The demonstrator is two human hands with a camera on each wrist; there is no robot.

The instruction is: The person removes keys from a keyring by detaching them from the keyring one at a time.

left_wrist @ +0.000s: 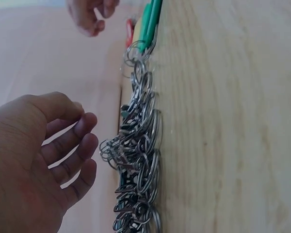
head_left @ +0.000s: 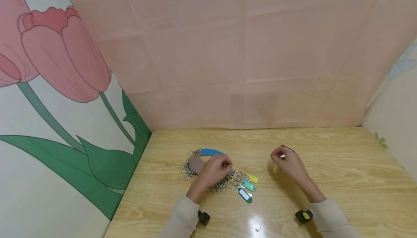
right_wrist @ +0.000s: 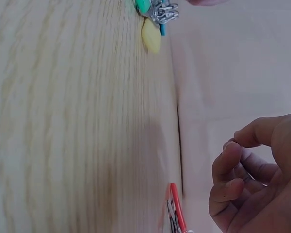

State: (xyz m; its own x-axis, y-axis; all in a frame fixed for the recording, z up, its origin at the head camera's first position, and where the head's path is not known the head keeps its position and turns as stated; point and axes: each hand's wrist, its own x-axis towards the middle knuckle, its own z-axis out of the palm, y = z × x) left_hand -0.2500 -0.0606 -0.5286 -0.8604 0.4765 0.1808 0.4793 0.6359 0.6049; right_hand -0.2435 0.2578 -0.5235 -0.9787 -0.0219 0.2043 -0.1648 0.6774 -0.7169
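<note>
A large ring of many metal split rings and clips (head_left: 224, 184), with a blue curved part (head_left: 210, 152), lies on the table. Over it hovers my left hand (head_left: 213, 169), its fingers loosely bent with nothing between them; in the left wrist view the hand (left_wrist: 43, 150) is apart from the metal rings (left_wrist: 140, 145). Yellow (head_left: 253, 179), light green (head_left: 249, 186) and dark green (head_left: 245, 195) key tags fan out at the ring's right end. My right hand (head_left: 290, 164) is raised, fingers loosely curled, nothing visible in them. Near it a red-edged key tag (right_wrist: 177, 208) rests on the table, partly hidden in the head view.
The wood-grain table (head_left: 352, 165) ends at a pink covered wall (head_left: 244, 68). A tulip-painted panel (head_left: 65, 57) borders the left side and a pale panel (head_left: 397, 111) the right. Black wrist cameras (head_left: 303, 216) are strapped at both sleeves.
</note>
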